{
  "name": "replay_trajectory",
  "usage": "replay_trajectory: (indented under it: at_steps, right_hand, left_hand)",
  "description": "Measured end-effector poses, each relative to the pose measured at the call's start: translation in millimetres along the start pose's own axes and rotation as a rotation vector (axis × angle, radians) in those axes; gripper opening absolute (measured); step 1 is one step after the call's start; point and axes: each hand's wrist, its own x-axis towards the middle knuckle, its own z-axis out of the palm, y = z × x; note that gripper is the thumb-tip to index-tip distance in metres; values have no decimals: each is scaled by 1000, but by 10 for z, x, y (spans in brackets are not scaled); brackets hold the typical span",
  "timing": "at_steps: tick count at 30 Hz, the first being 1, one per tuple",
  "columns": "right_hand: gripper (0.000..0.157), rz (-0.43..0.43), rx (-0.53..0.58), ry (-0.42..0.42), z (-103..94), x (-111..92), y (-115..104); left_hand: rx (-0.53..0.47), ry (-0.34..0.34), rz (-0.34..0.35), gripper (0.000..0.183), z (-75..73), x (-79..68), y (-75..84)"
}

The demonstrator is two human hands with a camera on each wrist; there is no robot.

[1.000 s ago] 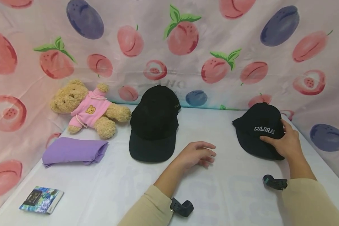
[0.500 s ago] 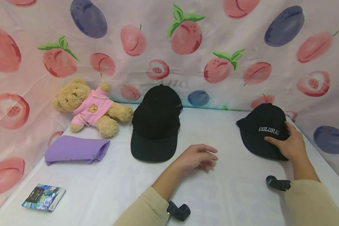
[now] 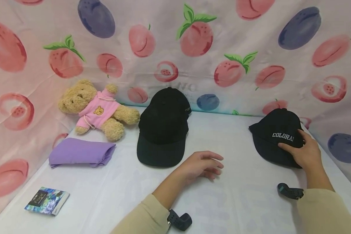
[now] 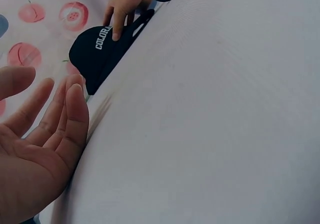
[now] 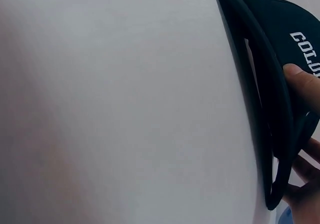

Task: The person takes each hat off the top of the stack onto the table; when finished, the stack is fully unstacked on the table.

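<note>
On the right of the head view, a black baseball cap (image 3: 276, 125) with white lettering on its front sits on the white table. My right hand (image 3: 308, 154) grips this cap by its right side. In the right wrist view its thumb (image 5: 302, 81) lies on the cap's front by the brim, with the other fingers behind the edge. My left hand (image 3: 200, 165) is held over the middle of the table, fingers loosely bent and holding nothing. Nearest to it is a second black cap (image 3: 163, 130), brim towards me, apparently with another cap's edge showing behind it.
A teddy bear (image 3: 99, 110) in a pink top lies at the back left. In front of it is a folded purple cloth (image 3: 80, 152). A small blue patterned packet (image 3: 46, 201) lies at the front left. A fruit-print curtain (image 3: 163, 42) encloses the back and sides.
The head view has turned slightly, so the things appear a little farther right. My right hand keeps its grip on the lettered cap. My left hand has barely moved.
</note>
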Motion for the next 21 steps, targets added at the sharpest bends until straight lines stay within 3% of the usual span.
replay_trajectory:
  at_steps: [21]
  right_hand:
    - [98,-9,-11,17,-33,49,103]
  left_hand:
    - [-12,18,0,35,-225,-167,-3]
